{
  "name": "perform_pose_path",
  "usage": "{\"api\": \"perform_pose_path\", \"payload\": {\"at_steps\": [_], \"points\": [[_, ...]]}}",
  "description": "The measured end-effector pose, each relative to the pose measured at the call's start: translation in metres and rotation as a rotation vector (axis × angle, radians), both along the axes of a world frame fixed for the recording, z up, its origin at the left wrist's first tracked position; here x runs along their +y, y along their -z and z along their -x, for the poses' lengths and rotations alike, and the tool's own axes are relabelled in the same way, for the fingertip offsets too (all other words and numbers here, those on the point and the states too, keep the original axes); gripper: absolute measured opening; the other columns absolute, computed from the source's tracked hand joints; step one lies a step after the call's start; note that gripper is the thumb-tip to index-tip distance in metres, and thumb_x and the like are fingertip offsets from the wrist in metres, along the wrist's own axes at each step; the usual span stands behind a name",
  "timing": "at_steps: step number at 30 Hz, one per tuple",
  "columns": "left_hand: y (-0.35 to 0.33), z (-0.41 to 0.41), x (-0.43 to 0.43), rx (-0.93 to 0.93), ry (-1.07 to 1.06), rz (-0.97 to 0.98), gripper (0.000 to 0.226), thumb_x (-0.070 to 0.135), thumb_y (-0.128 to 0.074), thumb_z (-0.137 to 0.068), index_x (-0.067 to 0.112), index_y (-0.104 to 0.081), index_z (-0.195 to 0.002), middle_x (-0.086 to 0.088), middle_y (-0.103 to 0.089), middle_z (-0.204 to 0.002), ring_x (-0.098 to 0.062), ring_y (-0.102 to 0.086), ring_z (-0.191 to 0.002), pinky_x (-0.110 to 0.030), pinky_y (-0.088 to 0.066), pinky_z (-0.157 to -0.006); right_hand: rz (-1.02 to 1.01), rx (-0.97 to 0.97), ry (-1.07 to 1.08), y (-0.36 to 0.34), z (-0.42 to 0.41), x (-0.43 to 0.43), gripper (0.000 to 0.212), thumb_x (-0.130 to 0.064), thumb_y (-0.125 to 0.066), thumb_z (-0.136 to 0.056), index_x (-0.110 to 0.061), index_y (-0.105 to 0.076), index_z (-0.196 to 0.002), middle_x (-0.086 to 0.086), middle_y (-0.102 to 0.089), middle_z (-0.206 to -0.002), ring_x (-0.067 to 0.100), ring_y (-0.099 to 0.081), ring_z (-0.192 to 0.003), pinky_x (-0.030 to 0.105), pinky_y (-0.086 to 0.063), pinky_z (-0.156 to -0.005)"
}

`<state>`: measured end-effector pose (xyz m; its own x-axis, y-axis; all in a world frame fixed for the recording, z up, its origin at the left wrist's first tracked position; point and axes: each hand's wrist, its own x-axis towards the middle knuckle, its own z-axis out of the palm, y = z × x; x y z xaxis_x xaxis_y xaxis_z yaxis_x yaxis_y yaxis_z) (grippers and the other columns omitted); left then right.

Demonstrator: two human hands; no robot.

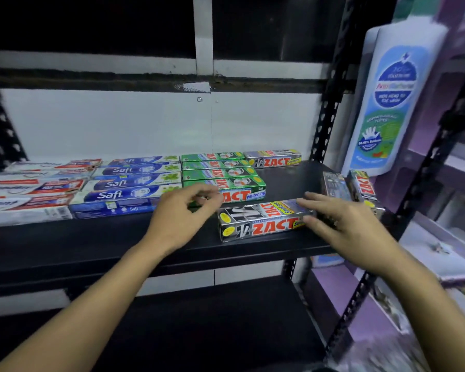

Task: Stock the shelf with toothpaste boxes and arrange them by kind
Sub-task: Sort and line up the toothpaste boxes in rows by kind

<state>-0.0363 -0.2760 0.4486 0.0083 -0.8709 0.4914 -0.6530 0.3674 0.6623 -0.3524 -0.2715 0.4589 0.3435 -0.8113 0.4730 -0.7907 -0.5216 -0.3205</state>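
On the black shelf (105,237) lie rows of toothpaste boxes: red-and-white boxes (30,194) at the left, blue Safi boxes (129,189) beside them, green Zact boxes (220,173) in the middle, one silver Zact box (273,157) at the back. A silver Zact box (261,220) lies near the front edge; my right hand (344,229) holds its right end, fingers over the top. My left hand (184,213) hovers with loosely curled fingers at the front green box's left end, holding nothing that I can see. Two more silver Zact boxes (360,187) lie at the shelf's far right.
A tall white bottle with a blue label (389,103) stands on the neighbouring purple shelving at the right. Perforated black uprights (330,103) frame the shelf. A lower black shelf (212,331) sits below my arms. A white wall panel backs the shelf.
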Motion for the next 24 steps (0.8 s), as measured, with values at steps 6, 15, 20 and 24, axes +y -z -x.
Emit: {"api": "perform_pose_path", "payload": {"at_steps": [6,15,20,24], "points": [[0.006,0.0,0.028,-0.448,0.047,-0.17,0.068,0.092,-0.042,-0.066,0.038,-0.064,-0.1,0.023,-0.062,-0.115,-0.008,-0.052,-0.111,-0.043,-0.037,-0.101,0.032,0.086,0.056,0.025,-0.029,0.001,0.047,-0.038,-0.062,-0.093,-0.026,-0.057,-0.138,0.007,-0.054,-0.142,0.032,-0.046,-0.134,0.038,-0.03,-0.115],[-0.048,-0.017,0.047,0.129,0.266,-0.246,0.056,0.045,-0.082,-0.071,0.042,-0.056,-0.12,0.005,-0.068,-0.11,-0.014,-0.072,-0.09,-0.043,-0.053,-0.096,0.078,-0.139,-0.062,-0.022,-0.055,0.01,0.034,-0.055,-0.055,-0.089,-0.029,-0.068,-0.108,-0.013,-0.068,-0.112,0.006,-0.059,-0.107,0.025,-0.042,-0.091],[-0.084,-0.012,0.055,0.014,0.376,-0.131,0.057,0.024,-0.075,-0.087,0.047,-0.053,-0.134,0.006,-0.061,-0.116,-0.013,-0.066,-0.099,-0.04,-0.053,-0.094,-0.125,-0.293,-0.355,-0.057,-0.079,0.016,0.068,-0.049,-0.061,-0.086,-0.045,-0.033,-0.148,-0.026,-0.053,-0.134,-0.005,-0.052,-0.122,0.022,-0.045,-0.101],[-0.093,0.0,0.055,0.037,0.346,-0.027,0.046,0.016,-0.066,-0.094,0.043,-0.06,-0.131,0.015,-0.065,-0.118,-0.012,-0.065,-0.099,-0.042,-0.054,-0.094,0.017,-0.242,-0.388,-0.071,-0.094,0.02,0.07,-0.036,-0.061,-0.094,-0.048,-0.022,-0.151,-0.026,-0.059,-0.123,0.005,-0.062,-0.109,0.027,-0.052,-0.094]]}}
